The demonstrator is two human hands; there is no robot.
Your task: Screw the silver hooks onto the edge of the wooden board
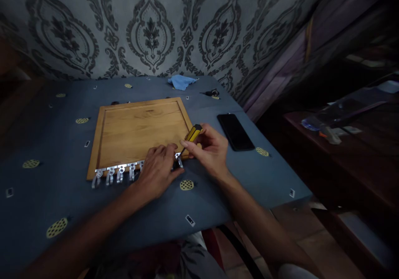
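On the tabletop (62, 139), a screwdriver (193, 133) slants down to the hooks (121, 173) along a board's (143, 129) near edge.
The right hand (212, 146) pinches the screwdriver's handle between thumb and fingers, wrist angled in from the lower right, tip at the hooks' right end. The left hand (157, 169) lies back-up across hooks and board edge, fingers bent, thumb spread below; whether it grips anything, I cannot tell.

Passage left of wooden panel (143, 131) over tablecloth (62, 135); right hand (214, 146), phone (236, 132) obstruct right side.
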